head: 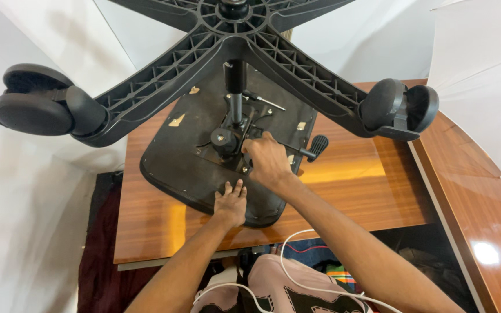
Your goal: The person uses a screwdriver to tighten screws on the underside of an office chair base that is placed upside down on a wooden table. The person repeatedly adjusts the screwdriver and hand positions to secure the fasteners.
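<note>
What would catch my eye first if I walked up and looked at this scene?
The big black plastic five-arm chair base with round castors looms at the top. Below it, the black upturned seat lies on the glossy wooden table. The left hand presses the seat; the right hand works at its metal mechanism.

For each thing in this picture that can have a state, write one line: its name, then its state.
Office chair: upside down, seat flat on the wooden table.
Star base: up in the air, castors fitted.
Left hand: flat on the seat edge.
Right hand: closed at the mechanism plate.
Lever: sticking out sideways.
</note>
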